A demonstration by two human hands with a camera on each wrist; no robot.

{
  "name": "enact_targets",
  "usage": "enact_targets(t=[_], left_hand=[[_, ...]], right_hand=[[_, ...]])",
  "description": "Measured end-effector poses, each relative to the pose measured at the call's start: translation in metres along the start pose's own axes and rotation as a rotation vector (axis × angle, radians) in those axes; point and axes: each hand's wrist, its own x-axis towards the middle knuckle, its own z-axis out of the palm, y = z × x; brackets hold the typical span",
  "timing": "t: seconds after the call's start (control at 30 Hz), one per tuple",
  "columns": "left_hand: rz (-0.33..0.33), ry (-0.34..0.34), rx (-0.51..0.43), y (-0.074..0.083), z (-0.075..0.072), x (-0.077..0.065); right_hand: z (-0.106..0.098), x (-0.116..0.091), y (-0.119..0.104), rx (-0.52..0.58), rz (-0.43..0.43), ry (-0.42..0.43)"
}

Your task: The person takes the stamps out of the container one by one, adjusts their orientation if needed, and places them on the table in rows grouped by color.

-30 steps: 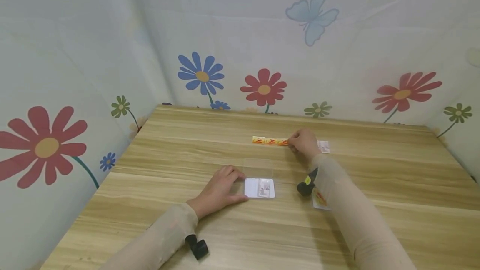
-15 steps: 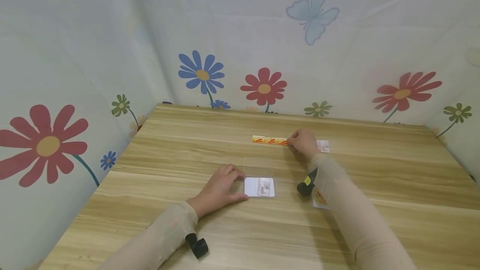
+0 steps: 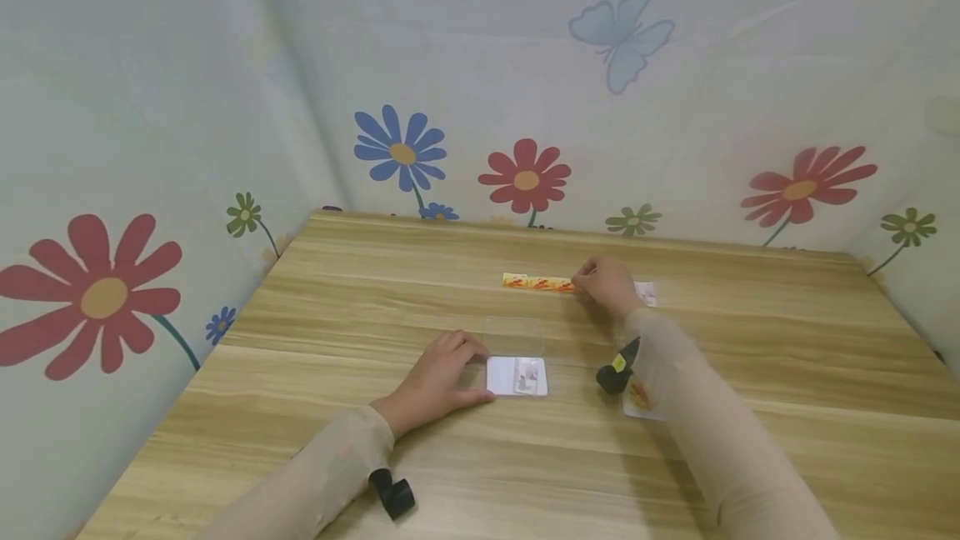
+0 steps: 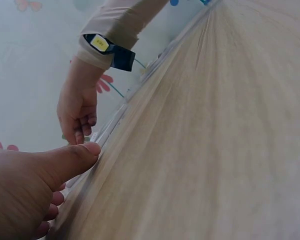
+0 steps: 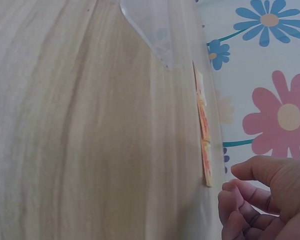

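Note:
My left hand [image 3: 438,377] holds a small case [image 3: 501,376] at its left side, index finger by the back corner and thumb by the front corner. The case has a white base and a transparent lid [image 3: 513,337] laid back behind it. On the right half of the base lies a small pale printed piece [image 3: 527,376]. Farther back, my right hand [image 3: 609,286] has thumb and index fingertips close together, right at the right end of a row of yellow-orange printed pieces [image 3: 536,282]. I cannot tell whether one is pinched there. In the right wrist view, the row [image 5: 204,122] lies beside the curled fingers.
Another pale printed piece [image 3: 645,293] lies just right of my right hand. A card with an orange print [image 3: 637,398] is partly hidden under the right forearm. The wooden table [image 3: 375,273] meets a flower-printed cloth wall [image 3: 675,173] at its back.
Both hands stay in nearly the same places. The view shifts slightly, and the case and the row of pieces keep their positions on the table.

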Motion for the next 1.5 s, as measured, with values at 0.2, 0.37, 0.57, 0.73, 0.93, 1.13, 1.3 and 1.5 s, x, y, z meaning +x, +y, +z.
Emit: enact_targets(t=[0.2, 0.37, 0.57, 0.73, 0.93, 1.13, 1.3, 1.5], left_hand=[[-0.009, -0.001, -0.011, 0.002, -0.001, -0.001], [-0.006, 0.003, -0.018, 0.003, -0.002, -0.002], [-0.004, 0.000, -0.013, 0.003, -0.002, -0.002], [-0.003, 0.000, -0.008, 0.004, -0.002, -0.002], [-0.004, 0.001, -0.001, 0.005, -0.002, -0.002], [-0.001, 0.001, -0.003, 0.006, -0.004, -0.002], [-0.004, -0.003, 0.000, 0.006, -0.006, -0.002], [-0.009, -0.004, 0.001, 0.007, -0.006, -0.002]], right_hand=[[-0.003, -0.004, -0.003, -0.025, -0.046, -0.003], [-0.007, -0.008, -0.004, 0.006, -0.072, -0.022], [-0.011, -0.016, -0.006, 0.052, -0.081, -0.028], [-0.014, -0.018, -0.007, 0.045, -0.111, -0.032], [-0.016, -0.023, -0.011, 0.042, -0.144, -0.034], [-0.018, -0.029, -0.019, 0.051, -0.158, -0.042], [-0.019, -0.034, -0.022, 0.070, -0.199, -0.047], [-0.019, -0.040, -0.025, 0.094, -0.219, -0.053]])
